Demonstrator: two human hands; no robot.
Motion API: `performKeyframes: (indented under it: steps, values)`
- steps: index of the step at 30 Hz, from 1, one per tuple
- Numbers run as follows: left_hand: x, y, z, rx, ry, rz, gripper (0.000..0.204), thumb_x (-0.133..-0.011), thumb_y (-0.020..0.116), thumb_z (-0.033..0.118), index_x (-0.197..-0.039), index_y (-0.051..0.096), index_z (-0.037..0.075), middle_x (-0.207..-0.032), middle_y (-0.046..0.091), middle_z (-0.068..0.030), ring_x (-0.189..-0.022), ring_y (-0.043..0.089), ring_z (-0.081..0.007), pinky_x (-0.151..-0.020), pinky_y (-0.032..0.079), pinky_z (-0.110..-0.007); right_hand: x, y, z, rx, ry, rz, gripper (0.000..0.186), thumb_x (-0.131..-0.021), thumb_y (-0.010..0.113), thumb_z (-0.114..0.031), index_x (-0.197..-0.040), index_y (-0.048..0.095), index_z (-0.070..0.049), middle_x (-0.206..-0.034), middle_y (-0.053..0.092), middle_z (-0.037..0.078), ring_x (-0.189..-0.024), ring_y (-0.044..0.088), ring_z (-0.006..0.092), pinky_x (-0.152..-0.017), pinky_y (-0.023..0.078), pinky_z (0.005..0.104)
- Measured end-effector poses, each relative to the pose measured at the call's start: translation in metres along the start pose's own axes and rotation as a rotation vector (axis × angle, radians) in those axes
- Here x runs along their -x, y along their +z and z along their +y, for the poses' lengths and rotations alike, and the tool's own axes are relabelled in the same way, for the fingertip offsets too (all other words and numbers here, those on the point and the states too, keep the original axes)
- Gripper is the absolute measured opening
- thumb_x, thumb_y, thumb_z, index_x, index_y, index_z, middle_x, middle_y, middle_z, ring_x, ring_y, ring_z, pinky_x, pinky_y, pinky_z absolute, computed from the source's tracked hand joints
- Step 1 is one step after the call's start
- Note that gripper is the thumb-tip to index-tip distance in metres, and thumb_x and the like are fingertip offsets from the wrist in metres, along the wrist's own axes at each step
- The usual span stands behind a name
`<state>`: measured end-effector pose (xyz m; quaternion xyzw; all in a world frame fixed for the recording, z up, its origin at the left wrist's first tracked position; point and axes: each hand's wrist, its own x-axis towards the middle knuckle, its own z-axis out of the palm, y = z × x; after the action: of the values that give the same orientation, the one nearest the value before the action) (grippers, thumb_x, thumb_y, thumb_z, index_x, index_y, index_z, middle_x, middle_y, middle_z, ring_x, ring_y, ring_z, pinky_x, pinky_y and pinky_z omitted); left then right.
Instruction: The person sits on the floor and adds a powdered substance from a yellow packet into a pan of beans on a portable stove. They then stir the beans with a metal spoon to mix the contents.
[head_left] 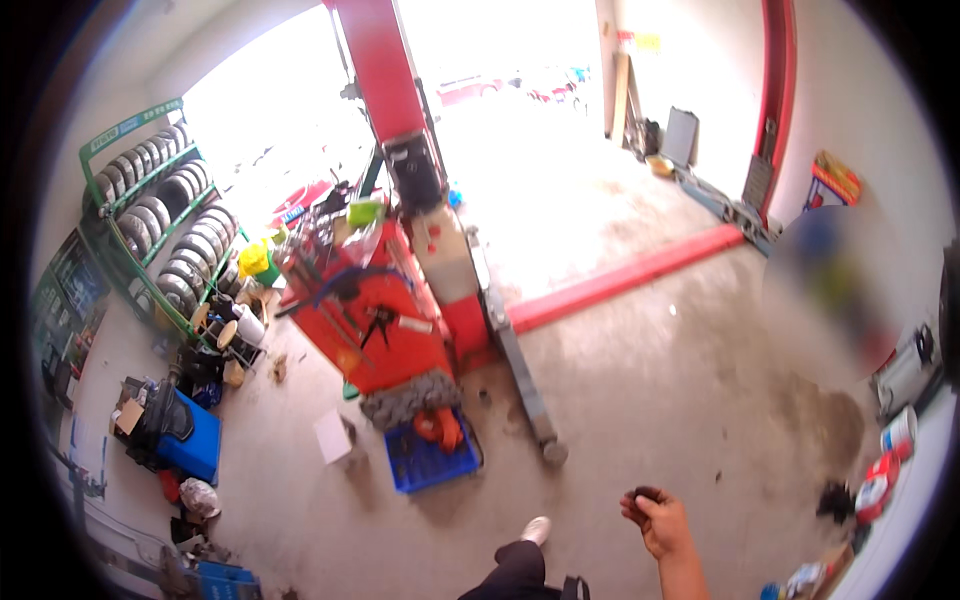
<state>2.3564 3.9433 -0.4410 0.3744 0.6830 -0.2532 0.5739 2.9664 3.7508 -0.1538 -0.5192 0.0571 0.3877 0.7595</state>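
My right hand (660, 524) is raised over the concrete floor at the lower right, its bare forearm coming up from the bottom edge. Thumb and fingers are curled together, and the fingertips look dark. Whether a small dark thing sits between them I cannot make out. It touches nothing else. Out of view is my left hand. To the left of the right hand, my white shoe (537, 530) and dark trouser leg show. Farther left stands a red tool cart (390, 345) loaded with tools, with a blue plastic crate (432, 468) holding an orange object at its foot.
A red lift post (372, 70) rises behind the cart; its grey arm (525, 385) reaches across the floor. A red floor beam (630, 277) runs right. Tires fill a green rack (150, 255) at left, near a blue bin (195, 440). Containers (880, 485) line the right wall.
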Motion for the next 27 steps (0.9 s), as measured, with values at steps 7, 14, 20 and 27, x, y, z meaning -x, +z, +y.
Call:
performKeyframes:
  steps: [7, 14, 20, 27]
  values:
    - [-0.058, 0.055, 0.304, -0.617, 0.491, 0.015, 0.042, -0.091, 0.057, 0.019, -0.131, 0.057, 0.006, -0.109, 0.070, -0.0211, -0.092, 0.071, -0.0340, -0.076, 0.060, -0.044, -0.264, 0.056, -0.137, -0.037, 0.025, 0.007, 0.014, -0.099, 0.063, -0.011, -0.107, 0.060, 0.000, -0.091, 0.070, 0.015, -0.073, 0.071, 0.0264, -0.062, 0.061, 0.0398]
    - [-0.032, 0.109, 0.846, -0.257, 0.536, 0.041, 0.040, -0.088, 0.062, 0.018, -0.125, 0.061, 0.002, -0.093, 0.072, -0.0177, -0.075, 0.073, -0.0302, -0.064, 0.060, -0.041, -0.491, 0.056, -0.318, -0.070, -0.134, 0.244, 0.012, -0.101, 0.060, -0.018, -0.106, 0.058, -0.007, -0.077, 0.062, 0.008, -0.056, 0.058, 0.0189, -0.049, 0.050, 0.0352]
    - [-0.085, 0.083, 1.152, -0.286, 0.956, 0.430, 0.038, -0.085, 0.062, 0.015, -0.119, 0.066, -0.001, -0.094, 0.073, -0.0184, -0.077, 0.074, -0.0261, -0.071, 0.061, -0.039, -0.761, 0.094, -0.415, -0.155, -0.128, 0.193, 0.010, -0.103, 0.057, -0.016, -0.103, 0.061, -0.007, -0.079, 0.061, 0.005, -0.061, 0.058, 0.0151, -0.052, 0.048, 0.0314]
    - [-0.082, 0.108, 1.317, -0.438, 0.450, -0.002, 0.041, -0.093, 0.062, 0.023, -0.129, 0.062, 0.003, -0.108, 0.073, -0.0156, -0.085, 0.074, -0.0297, -0.069, 0.062, -0.045, -1.073, 0.328, -0.609, -0.258, -0.022, -0.215, 0.014, -0.103, 0.055, -0.016, -0.107, 0.063, -0.005, -0.088, 0.070, 0.011, -0.066, 0.065, 0.0190, -0.056, 0.053, 0.0320]
